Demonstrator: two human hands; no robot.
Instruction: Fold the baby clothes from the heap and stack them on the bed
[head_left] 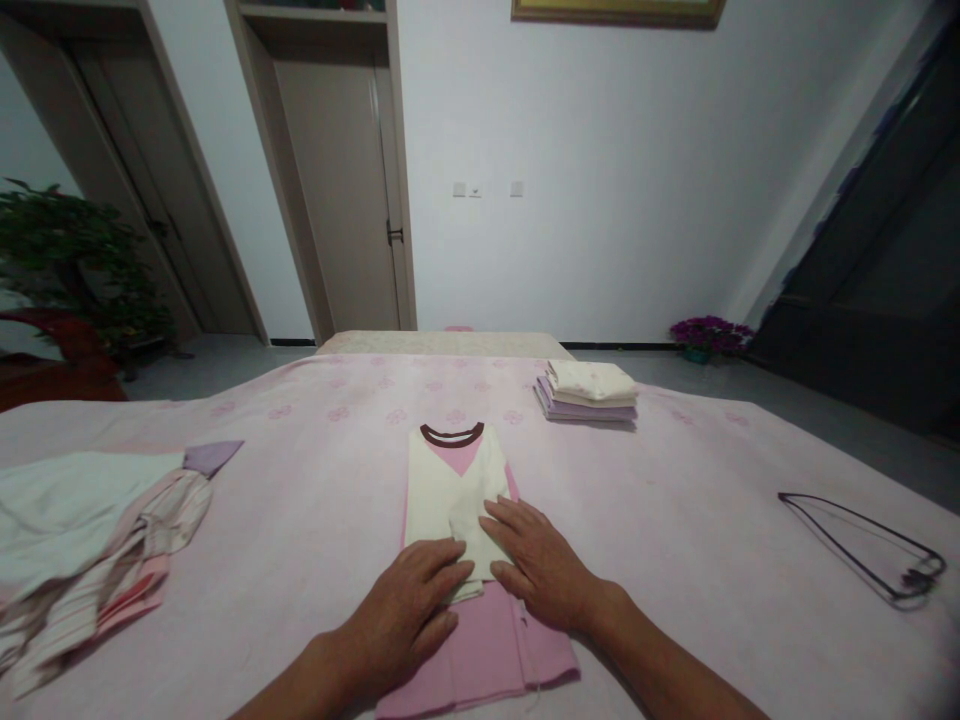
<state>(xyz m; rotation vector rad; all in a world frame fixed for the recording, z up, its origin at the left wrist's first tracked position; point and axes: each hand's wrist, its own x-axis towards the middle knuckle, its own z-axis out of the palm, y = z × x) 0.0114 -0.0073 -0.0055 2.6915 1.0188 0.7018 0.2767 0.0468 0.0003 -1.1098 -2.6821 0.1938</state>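
A pink and cream shirt [487,645] with a dark maroon collar lies in the middle of the pink bed cover, its cream sleeves folded inward over the body. The collar points away from me. My left hand [409,610] rests flat on the shirt's left side, fingers stretched toward the middle. On the right side my right hand [536,560] presses flat on the cream sleeve, fingers apart. Neither hand grips the cloth. The fingertips of both hands are close together but not touching. Part of the shirt's left edge is hidden under my left hand.
A neat stack of folded clothes [589,390] stands at the back right. Loose clothes [97,530] lie heaped at the left. A black wire hanger [862,540] lies at the right on the patterned cover [300,480]. Beyond are doors, a plant and purple flowers [709,335].
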